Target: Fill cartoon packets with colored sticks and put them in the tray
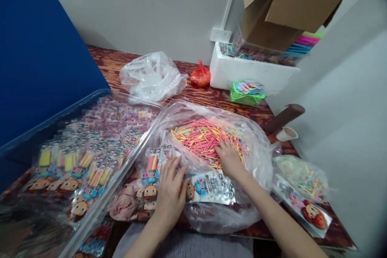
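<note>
A pile of thin pink and yellow sticks (pixel 196 139) lies in a large transparent plastic bag (pixel 256 145) in front of me. My right hand (pixel 229 159) reaches into the pile, its fingers curled together around some sticks; the fingertips are partly hidden. My left hand (pixel 172 187) lies palm down with fingers apart, beside and partly over several filled stick packets (pixel 152 163) printed with a cartoon face. Between the hands, a silver printed pouch (pixel 214 187) with small black rings at its right end rests on the bag.
At left stands a transparent tub (pixel 121 173) full of packets. Behind are a crumpled bag (pixel 154 74), a red bag of round fruit (pixel 200 75), a white foam box (pixel 250 70) and a green basket (pixel 248 97). A paper cup (pixel 286 134) and another stick bag (pixel 305 177) are at right.
</note>
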The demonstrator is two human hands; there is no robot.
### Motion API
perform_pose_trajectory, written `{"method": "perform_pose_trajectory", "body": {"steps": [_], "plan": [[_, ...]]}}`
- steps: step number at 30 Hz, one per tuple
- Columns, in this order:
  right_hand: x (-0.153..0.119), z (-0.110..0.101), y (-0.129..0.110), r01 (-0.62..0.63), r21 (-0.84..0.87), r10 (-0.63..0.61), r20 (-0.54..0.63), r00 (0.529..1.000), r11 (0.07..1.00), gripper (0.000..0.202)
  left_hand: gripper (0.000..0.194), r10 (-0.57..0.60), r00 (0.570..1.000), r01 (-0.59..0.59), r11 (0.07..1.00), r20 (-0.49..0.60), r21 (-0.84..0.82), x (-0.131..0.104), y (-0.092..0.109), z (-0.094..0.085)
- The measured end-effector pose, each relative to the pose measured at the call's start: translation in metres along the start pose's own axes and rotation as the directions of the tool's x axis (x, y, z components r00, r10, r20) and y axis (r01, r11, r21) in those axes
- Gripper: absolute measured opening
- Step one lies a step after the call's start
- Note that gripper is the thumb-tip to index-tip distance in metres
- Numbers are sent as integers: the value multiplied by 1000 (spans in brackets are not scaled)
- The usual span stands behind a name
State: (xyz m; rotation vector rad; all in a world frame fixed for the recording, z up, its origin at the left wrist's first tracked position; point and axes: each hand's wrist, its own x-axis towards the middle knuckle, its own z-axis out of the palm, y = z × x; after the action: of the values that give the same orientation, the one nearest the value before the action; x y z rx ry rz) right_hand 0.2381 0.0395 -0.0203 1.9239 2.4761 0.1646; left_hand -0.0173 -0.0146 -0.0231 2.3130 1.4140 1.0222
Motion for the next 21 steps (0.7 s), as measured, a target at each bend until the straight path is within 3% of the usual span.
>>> {"method": "perform_pose_trajectory", "body": {"steps": [3,10,15,21], "plan": [[3,1,6,93,-111,-89,44,995,989,18,31,11,999,-10,999,34,-35,-2,3,9],[5,7,16,282,-140,-276,56,959,949,19,28,1,999,3,998,50,-61,-1,-1,11],[4,14,24,212,126,-211,-24,977,969,18,27,-13,998,17,997,55,-78,-1,-2,11],[8,19,28,83,358,-66,-59,996,930,19,26,-40,998,46,994,56,-102,-2,-3,8]]}}
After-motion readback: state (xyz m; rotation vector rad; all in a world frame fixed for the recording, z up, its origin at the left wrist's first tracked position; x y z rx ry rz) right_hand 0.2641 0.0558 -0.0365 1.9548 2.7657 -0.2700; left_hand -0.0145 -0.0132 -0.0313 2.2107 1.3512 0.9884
